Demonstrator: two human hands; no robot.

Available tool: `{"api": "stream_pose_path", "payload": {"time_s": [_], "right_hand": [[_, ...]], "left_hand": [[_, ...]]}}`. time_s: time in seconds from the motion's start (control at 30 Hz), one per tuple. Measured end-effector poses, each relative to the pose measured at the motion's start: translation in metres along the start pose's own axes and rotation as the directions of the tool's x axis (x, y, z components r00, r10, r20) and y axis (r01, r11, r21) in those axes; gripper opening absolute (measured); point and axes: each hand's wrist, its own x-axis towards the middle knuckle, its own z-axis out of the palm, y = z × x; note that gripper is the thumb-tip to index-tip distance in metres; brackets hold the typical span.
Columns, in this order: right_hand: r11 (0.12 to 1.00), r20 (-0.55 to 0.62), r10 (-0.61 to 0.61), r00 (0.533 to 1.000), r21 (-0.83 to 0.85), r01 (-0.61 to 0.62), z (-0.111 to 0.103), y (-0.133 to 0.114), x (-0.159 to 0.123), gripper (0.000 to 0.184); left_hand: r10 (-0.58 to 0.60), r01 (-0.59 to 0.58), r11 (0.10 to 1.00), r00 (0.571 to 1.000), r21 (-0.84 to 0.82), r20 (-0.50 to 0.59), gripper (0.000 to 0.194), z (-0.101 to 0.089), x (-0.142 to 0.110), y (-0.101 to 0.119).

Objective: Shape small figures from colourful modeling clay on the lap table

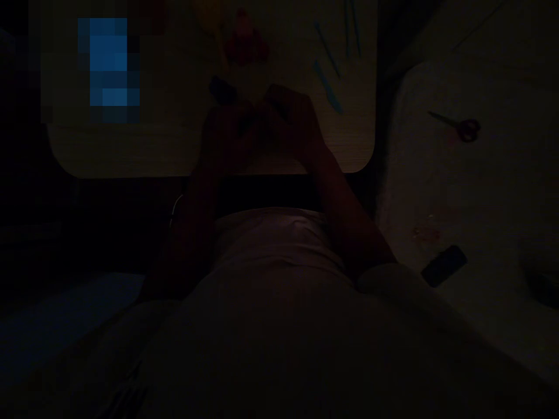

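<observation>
The picture is very dark. Over the near part of a wooden table, my left hand is closed with its fingers curled. Close beside it, my right hand is also curled shut, and the fingertips of both meet or nearly meet. Whatever they pinch is too dark to make out. Just beyond my left hand lies a small dark blue lump. Farther back sit a red and pink figure-like piece and a yellow-orange thing. Right of my hands rests a blue knife-shaped tool.
Thin blue sticks lie at the table's right side. On a pale surface to the right are scissors, a dark block-like object and small reddish bits. A pixelated patch covers the upper left.
</observation>
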Motion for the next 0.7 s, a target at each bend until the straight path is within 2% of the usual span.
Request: {"api": "stream_pose_path", "payload": {"time_s": [0.2,0.43,0.6,0.7], "right_hand": [[0.999,-0.023,-0.02,1.0,-0.033,0.019,0.0018,-0.0003,-0.0005,0.056],[0.999,0.005,-0.005,1.0,-0.039,0.006,0.0036,0.0049,0.0017,0.05],[1.0,-0.022,-0.014,1.0,-0.026,0.013,0.0012,0.0002,0.0002,0.053],[1.0,0.004,0.027,1.0,-0.007,-0.027,-0.0004,-0.002,0.0006,0.052]], "left_hand": [[-0.006,0.006,1.0,1.0,0.015,0.017,0.038,0.0,0.0005,0.0008],[-0.009,0.009,1.0,1.0,-0.003,0.009,0.022,-0.0007,0.0002,0.0027],[-0.008,0.008,1.0,1.0,-0.016,0.002,0.024,0.0011,0.0004,-0.0035],[-0.028,0.029,0.998,0.999,-0.047,0.019,0.029,0.0013,-0.0004,-0.0066]]}}
